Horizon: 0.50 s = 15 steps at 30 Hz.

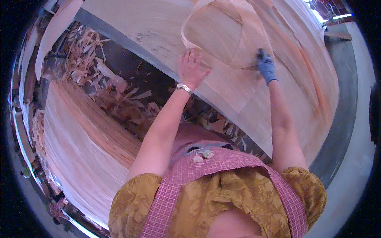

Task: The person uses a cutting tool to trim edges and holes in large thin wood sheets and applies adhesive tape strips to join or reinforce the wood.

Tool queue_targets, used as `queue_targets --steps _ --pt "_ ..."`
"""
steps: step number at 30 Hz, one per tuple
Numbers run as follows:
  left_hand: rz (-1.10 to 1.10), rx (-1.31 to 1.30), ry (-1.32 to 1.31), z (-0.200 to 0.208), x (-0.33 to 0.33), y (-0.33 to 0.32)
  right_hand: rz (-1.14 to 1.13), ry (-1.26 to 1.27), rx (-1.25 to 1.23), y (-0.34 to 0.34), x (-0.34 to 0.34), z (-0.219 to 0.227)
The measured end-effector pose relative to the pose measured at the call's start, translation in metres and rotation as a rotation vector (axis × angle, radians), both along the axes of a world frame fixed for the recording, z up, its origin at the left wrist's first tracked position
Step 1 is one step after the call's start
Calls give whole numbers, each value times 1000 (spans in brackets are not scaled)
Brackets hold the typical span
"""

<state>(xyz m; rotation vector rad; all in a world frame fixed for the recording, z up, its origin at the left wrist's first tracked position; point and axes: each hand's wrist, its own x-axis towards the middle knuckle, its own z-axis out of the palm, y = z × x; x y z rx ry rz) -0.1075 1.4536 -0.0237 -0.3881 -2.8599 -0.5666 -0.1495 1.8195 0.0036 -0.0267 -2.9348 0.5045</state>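
Thin pale wood veneer point(154, 23) lies in broad sheets over the bench before me. A loose veneer sheet point(254, 29) curls up into a wide loop at the far side, and its lower part lies flat. My left hand point(192, 68), bare and with a metal watch at the wrist, rests on the veneer beside the loop, fingers spread. In a blue glove with dark fingertips, my right hand point(266, 68) is closed at the curled sheet's right edge, by a ragged end. Its fingertips are partly hidden.
A grey bench edge point(119, 37) runs diagonally past my left arm. Below it, broken veneer scraps point(115, 83) litter the dark floor. Another veneer stack point(83, 135) stands at my left. More layered, orange-streaked veneer point(311, 75) lies right, beside a grey ledge point(345, 99).
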Motion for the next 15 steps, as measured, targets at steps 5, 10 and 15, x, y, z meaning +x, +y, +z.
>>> queue_targets --steps 5,10,15 --pt "21 44 11 2 -6 -14 -69 474 16 -42 1 30" --pt "-15 143 -56 11 -18 -29 300 -181 60 -192 62 11" --pt "0 124 -71 16 -24 -27 204 -339 244 -249 37 -11"
